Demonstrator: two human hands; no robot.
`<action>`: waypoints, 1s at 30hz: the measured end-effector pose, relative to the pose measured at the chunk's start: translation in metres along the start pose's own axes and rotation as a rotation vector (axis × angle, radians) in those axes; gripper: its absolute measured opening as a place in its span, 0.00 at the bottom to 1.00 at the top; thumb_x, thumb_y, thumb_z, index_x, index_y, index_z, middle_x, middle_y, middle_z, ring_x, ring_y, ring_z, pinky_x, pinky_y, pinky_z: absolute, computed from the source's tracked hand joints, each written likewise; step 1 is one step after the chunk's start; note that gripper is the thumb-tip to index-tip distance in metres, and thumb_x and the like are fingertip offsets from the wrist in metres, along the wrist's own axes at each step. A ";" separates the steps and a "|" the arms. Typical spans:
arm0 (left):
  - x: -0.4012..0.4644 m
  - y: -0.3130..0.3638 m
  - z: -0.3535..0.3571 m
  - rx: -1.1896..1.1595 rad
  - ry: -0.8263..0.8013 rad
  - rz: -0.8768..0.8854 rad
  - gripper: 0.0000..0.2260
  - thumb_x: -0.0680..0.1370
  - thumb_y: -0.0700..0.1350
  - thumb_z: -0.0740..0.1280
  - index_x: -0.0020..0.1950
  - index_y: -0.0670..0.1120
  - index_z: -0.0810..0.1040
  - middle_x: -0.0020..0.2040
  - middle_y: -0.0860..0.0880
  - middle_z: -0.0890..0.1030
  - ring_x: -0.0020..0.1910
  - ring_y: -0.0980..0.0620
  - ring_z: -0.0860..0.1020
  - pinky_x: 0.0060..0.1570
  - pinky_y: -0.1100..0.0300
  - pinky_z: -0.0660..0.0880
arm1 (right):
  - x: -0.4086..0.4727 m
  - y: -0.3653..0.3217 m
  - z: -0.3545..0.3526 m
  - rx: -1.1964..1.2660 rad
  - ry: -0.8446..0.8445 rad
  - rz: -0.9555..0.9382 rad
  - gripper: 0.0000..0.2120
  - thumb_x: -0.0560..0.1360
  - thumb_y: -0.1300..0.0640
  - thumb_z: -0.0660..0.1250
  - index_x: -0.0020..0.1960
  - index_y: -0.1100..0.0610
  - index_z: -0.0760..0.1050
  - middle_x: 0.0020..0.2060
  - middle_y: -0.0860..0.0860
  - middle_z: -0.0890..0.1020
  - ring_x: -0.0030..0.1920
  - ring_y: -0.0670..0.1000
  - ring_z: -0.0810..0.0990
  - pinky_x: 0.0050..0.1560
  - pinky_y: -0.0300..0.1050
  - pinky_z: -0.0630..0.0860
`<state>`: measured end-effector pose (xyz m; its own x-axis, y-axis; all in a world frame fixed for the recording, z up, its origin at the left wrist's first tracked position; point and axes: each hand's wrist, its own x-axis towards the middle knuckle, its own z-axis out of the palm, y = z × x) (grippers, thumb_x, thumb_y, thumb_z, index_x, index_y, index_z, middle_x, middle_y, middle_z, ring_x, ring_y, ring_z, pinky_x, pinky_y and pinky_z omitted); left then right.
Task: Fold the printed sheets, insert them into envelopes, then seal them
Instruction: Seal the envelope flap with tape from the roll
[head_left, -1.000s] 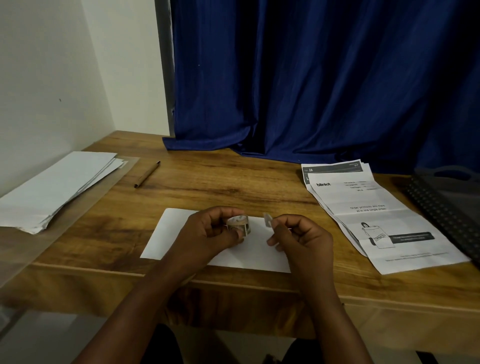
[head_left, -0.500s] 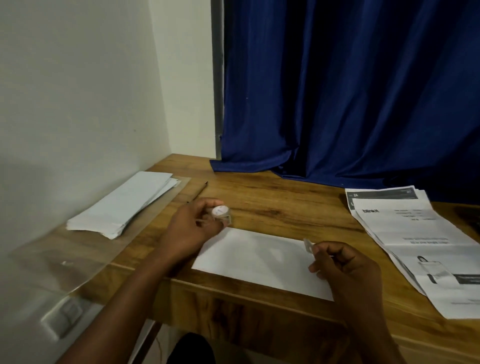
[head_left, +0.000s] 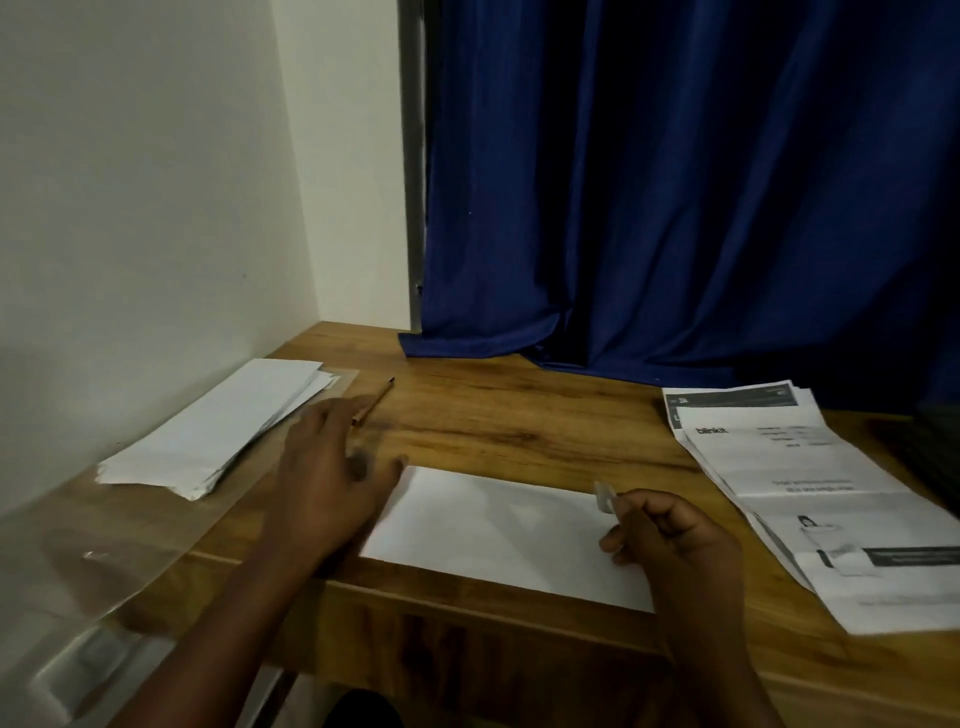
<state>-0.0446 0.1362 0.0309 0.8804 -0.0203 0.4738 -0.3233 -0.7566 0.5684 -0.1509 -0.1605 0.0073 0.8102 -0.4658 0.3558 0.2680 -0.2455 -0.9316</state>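
Envelope (head_left: 511, 535) lies flat at the desk's (head_left: 519, 415) near edge. Left hand (head_left: 332, 467), blurred, has set the tape roll aside; fingers look released. Right hand (head_left: 670, 540) pinches a tape strip (head_left: 603, 493), ready for sealing.

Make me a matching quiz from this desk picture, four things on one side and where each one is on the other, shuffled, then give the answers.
Things:
1. stack of envelopes
2. printed sheets
3. strip of tape
4. pen

Places:
A. pinched in the right hand
B. on the desk's right side, beside the single envelope
C. by the wall on the far left
D. just beyond the left hand

Pairs: 1-C, 2-B, 3-A, 4-D
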 end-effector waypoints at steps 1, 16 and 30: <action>-0.004 0.015 0.008 -0.039 -0.006 0.085 0.30 0.73 0.59 0.74 0.73 0.59 0.70 0.73 0.54 0.70 0.72 0.56 0.67 0.67 0.57 0.70 | 0.001 0.000 -0.001 0.049 0.013 0.013 0.09 0.77 0.57 0.70 0.42 0.48 0.85 0.33 0.52 0.86 0.32 0.48 0.83 0.33 0.38 0.79; -0.036 0.096 0.116 -0.094 -0.416 0.517 0.25 0.78 0.67 0.62 0.72 0.59 0.71 0.71 0.61 0.72 0.70 0.60 0.66 0.72 0.61 0.60 | 0.028 0.000 -0.064 -0.048 0.038 0.039 0.05 0.76 0.49 0.72 0.47 0.48 0.85 0.36 0.55 0.87 0.37 0.55 0.86 0.41 0.49 0.84; -0.035 0.091 0.119 -0.131 -0.492 0.409 0.38 0.76 0.70 0.63 0.80 0.61 0.50 0.77 0.58 0.65 0.75 0.55 0.62 0.74 0.53 0.64 | 0.052 0.015 -0.035 -0.806 -0.316 -0.559 0.04 0.76 0.48 0.71 0.48 0.46 0.84 0.42 0.39 0.84 0.39 0.40 0.81 0.36 0.44 0.79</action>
<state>-0.0632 -0.0098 -0.0141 0.7233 -0.6101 0.3235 -0.6781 -0.5388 0.5000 -0.1230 -0.2179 0.0148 0.8085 0.1066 0.5787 0.3141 -0.9099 -0.2711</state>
